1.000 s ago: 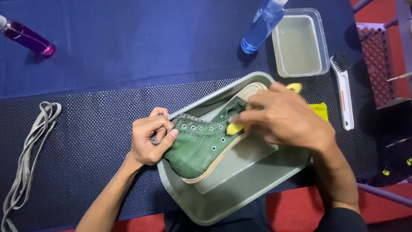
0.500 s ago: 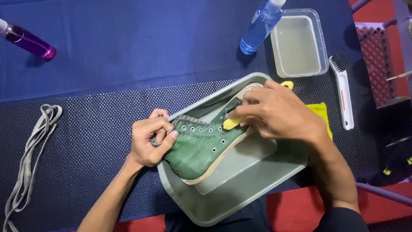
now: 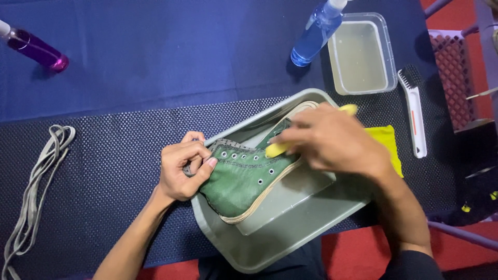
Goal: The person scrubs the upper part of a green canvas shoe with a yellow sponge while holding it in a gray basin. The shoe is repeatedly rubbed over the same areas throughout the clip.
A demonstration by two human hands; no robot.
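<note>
A green high-top canvas shoe (image 3: 244, 179) with a pale sole lies on its side in a grey plastic tub (image 3: 290, 243). My left hand (image 3: 181, 171) grips the shoe's ankle collar at the tub's left rim. Over the toe end, my right hand (image 3: 332, 140) is closed on a yellow brush (image 3: 275, 150) that presses against the canvas; its other tip shows past my knuckles. The toe of the shoe is hidden under that hand.
A clear tub of cloudy water (image 3: 360, 57) and a blue spray bottle (image 3: 314, 36) stand at the back. A white brush (image 3: 413, 114) and a yellow cloth (image 3: 386, 142) lie to the right. Grey laces (image 3: 36, 181) lie at left, a purple bottle (image 3: 36, 49) far left.
My right hand with the yellow brush has slid up and a little left along the shoe towards the toe. The left hand and shoe stay put.
</note>
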